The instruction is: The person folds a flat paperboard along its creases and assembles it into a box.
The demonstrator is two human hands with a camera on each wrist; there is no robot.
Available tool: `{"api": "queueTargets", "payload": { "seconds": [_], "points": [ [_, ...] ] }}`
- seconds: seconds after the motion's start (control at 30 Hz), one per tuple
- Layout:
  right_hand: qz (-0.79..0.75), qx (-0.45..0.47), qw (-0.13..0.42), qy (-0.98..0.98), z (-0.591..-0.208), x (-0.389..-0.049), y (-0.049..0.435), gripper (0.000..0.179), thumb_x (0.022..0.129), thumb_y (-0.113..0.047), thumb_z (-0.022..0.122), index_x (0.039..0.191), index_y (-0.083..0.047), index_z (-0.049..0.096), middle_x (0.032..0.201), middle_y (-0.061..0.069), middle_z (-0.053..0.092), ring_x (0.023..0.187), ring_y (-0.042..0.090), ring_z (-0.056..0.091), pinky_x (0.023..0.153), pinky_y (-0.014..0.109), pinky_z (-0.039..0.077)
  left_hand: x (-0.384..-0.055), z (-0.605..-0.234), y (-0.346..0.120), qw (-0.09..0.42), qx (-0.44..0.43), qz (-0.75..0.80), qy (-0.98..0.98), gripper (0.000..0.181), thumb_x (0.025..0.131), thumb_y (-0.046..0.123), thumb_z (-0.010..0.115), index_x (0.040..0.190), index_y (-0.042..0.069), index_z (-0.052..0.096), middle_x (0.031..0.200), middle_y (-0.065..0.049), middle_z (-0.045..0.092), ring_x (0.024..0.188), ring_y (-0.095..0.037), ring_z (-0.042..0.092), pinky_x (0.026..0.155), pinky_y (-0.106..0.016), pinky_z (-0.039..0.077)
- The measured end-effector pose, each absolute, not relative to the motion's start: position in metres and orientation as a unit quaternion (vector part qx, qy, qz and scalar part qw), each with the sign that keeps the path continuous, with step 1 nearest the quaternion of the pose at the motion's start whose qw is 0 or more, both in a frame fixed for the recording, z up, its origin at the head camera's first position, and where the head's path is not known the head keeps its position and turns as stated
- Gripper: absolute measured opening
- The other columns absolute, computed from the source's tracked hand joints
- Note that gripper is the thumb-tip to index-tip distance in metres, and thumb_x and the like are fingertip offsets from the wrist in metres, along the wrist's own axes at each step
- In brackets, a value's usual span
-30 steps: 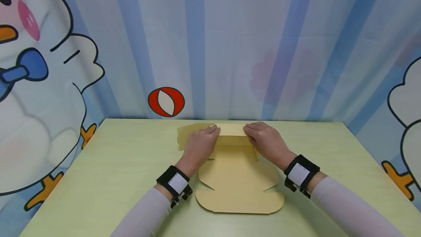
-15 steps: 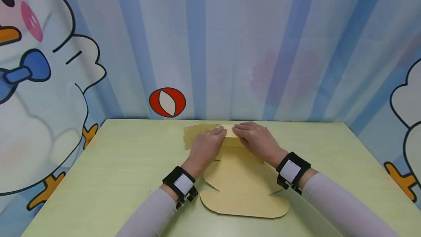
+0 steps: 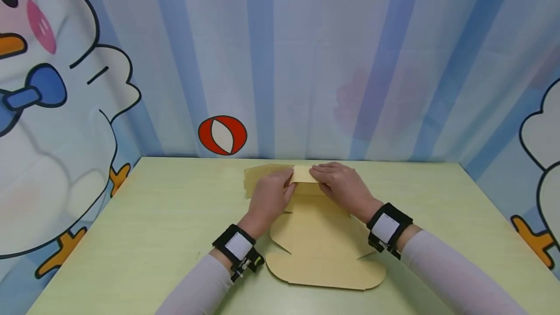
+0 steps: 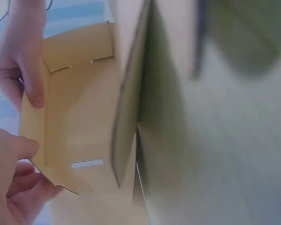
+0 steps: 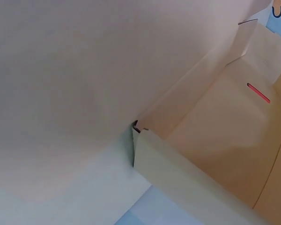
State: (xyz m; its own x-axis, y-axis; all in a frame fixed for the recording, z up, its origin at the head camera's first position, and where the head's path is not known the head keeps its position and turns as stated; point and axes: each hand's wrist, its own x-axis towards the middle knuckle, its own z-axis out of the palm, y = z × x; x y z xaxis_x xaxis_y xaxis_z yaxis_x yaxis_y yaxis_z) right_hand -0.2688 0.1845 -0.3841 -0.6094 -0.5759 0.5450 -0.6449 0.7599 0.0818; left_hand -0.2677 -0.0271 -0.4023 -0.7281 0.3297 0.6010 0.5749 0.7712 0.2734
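Observation:
A partly folded tan cardboard box (image 3: 321, 237) lies on the table, its rounded, notched end nearest me. My left hand (image 3: 271, 196) pinches the left part of the raised far panel (image 3: 302, 175). At the right part of that panel, my right hand (image 3: 343, 188) grips the cardboard. In the left wrist view, the right thumb (image 4: 33, 86) presses the panel's inner face, and the left fingers (image 4: 35, 187) curl at its outer corner. A narrow slot (image 4: 88, 163) shows in the box there. The right wrist view shows folded walls and a slot (image 5: 258, 93); the right hand is mostly hidden.
A side flap (image 3: 255, 176) sticks out to the left beyond my left hand. The pale yellow table (image 3: 175, 222) ends at a striped blue curtain (image 3: 302, 62) with printed cartoon figures, close behind the box.
Both hands have come closer together along the far panel, the right one shifting left. In the last half second, the left fingers drew back slightly left, baring more panel between the hands.

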Motion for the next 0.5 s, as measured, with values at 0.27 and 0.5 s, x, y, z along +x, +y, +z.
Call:
{"api": "queueTargets", "payload": {
  "seconds": [0.27, 0.5],
  "points": [
    [0.069, 0.339, 0.292, -0.892, -0.3881, -0.2698, 0.1857, 0.039, 0.084, -0.004, 0.075, 0.123, -0.009, 0.071, 0.118, 0.010, 0.073, 0.108, 0.028, 0.069, 0.085, 0.039, 0.059, -0.2672, -0.3995, -0.0248, 0.177, -0.192, -0.381, -0.887, 0.019, 0.090, 0.020, 0.072, 0.104, 0.009, 0.077, 0.092, -0.007, 0.078, 0.087, -0.020, 0.075, 0.075, -0.032, 0.062],
    [0.078, 0.341, 0.292, -0.890, -0.3872, -0.2686, 0.1845, 0.041, 0.083, -0.004, 0.077, 0.123, -0.009, 0.071, 0.117, 0.011, 0.074, 0.107, 0.028, 0.069, 0.085, 0.039, 0.059, -0.2679, -0.4003, -0.0230, 0.094, -0.156, -0.483, -0.856, 0.025, 0.091, 0.019, 0.071, 0.113, 0.010, 0.076, 0.101, -0.009, 0.077, 0.089, -0.021, 0.074, 0.075, -0.031, 0.061]
  ]
}}
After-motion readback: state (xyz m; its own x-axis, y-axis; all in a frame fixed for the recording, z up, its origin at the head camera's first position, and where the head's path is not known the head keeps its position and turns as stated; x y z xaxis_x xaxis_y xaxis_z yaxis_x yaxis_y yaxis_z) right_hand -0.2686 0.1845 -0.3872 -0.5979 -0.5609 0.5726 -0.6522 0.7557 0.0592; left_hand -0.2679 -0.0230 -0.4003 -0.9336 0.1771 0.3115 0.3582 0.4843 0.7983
